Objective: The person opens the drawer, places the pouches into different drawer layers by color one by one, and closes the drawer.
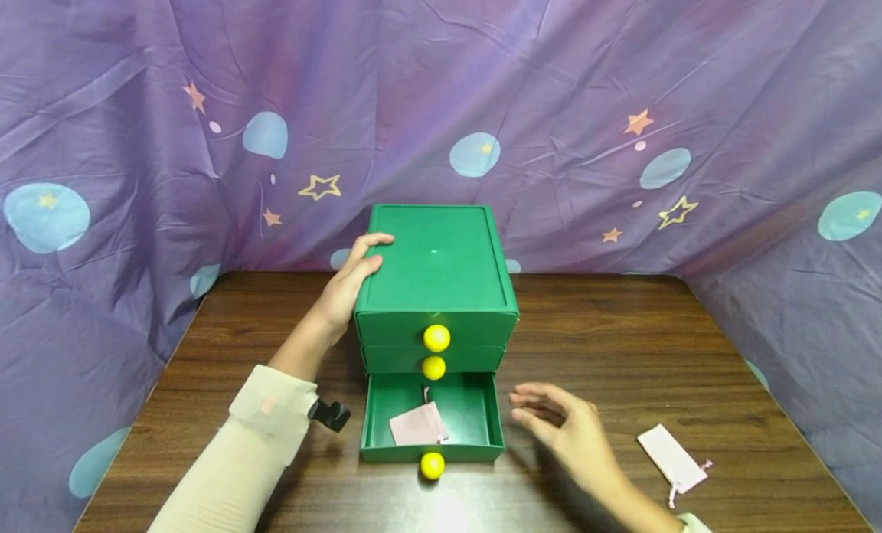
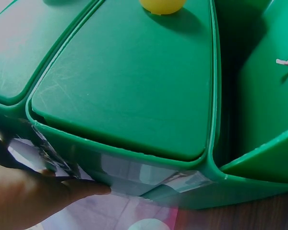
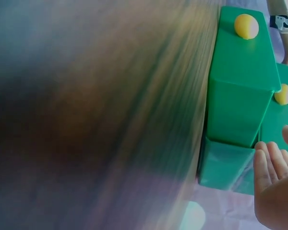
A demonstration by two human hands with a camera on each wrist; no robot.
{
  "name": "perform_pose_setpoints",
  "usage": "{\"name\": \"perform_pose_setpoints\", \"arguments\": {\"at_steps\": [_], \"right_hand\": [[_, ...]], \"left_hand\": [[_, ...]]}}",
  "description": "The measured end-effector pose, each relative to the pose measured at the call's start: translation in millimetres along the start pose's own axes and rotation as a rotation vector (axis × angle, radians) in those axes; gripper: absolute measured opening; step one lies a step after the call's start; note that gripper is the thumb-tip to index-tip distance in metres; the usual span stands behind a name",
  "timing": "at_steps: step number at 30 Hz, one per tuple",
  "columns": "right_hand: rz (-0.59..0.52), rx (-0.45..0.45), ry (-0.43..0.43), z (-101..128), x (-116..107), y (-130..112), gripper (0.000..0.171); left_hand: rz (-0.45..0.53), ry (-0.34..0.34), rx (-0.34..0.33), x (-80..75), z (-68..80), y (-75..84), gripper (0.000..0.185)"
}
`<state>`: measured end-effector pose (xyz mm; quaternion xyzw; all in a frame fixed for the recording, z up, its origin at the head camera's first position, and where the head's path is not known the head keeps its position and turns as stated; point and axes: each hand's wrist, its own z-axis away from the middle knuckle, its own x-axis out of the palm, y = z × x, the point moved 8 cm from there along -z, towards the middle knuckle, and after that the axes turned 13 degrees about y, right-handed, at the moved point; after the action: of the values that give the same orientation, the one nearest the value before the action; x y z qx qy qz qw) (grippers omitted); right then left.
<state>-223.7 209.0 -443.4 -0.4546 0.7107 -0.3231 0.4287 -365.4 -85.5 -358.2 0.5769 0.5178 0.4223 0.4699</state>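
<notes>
A green three-drawer cabinet (image 1: pixel 441 276) with yellow ball knobs stands on the table. My left hand (image 1: pixel 347 289) rests against its left side, fingertips over the top edge. In the left wrist view the thumb lies along the cabinet's side wall. The bottom drawer (image 1: pixel 475 414) is pulled out, and a small pale pink drawstring pouch (image 1: pixel 416 427) lies inside it. The upper two drawers are closed. My right hand (image 1: pixel 565 429) hovers just right of the pulled-out drawer, fingers loosely bent and holding nothing. In the right wrist view, its fingertips overlap the cabinet's side.
A second pale pink drawstring pouch (image 1: pixel 671 458) lies on the dark wood table (image 1: pixel 606 326), to the right of my right hand. Behind and beside the table hangs a purple cloth (image 1: pixel 413 81) printed with stars and blue ovals. A black strap mount (image 1: pixel 331 414) sits on my left wrist.
</notes>
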Motion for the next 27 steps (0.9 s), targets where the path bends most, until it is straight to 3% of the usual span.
{"name": "perform_pose_setpoints", "arguments": {"at_steps": [27], "right_hand": [[0.062, 0.013, 0.059, 0, -28, 8, 0.030]], "left_hand": [[0.008, 0.007, -0.007, -0.7, 0.1, -0.1, 0.044]]}}
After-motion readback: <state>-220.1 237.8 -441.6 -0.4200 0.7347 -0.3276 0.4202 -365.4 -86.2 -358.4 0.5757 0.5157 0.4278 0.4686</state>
